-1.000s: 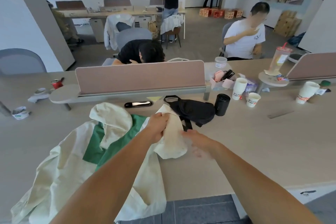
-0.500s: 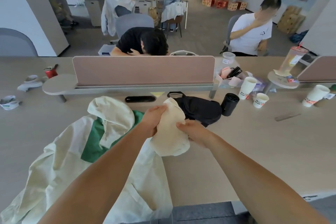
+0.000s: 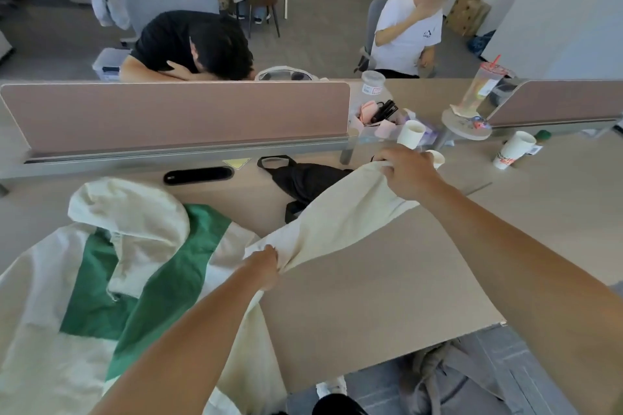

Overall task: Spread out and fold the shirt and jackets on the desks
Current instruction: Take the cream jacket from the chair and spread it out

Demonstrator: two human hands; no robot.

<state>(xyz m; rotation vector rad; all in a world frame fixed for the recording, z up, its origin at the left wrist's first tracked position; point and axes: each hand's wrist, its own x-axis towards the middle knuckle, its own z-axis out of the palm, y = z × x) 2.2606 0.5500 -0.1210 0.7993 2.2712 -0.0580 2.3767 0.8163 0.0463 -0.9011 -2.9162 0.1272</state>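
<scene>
The divider panel (image 3: 175, 114) closes off the far side of the desk (image 3: 371, 280) along its whole length. Just in front of its right end lies a black bag (image 3: 303, 178), partly overlapped in view by the jacket sleeve (image 3: 344, 212), which is stretched between the left hand (image 3: 266, 266) and right hand (image 3: 404, 172). Past the panel's right end, paper cups (image 3: 409, 133) and a cluttered organiser (image 3: 377, 111) crowd the gap. In front of the panel's left half, the jacket body (image 3: 101, 280) covers the top. Open surface lies in front of the right end, nearward of the sleeve.

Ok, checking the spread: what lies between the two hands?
The cream sleeve, stretched from left hand to right hand; the head view shows it.
</scene>
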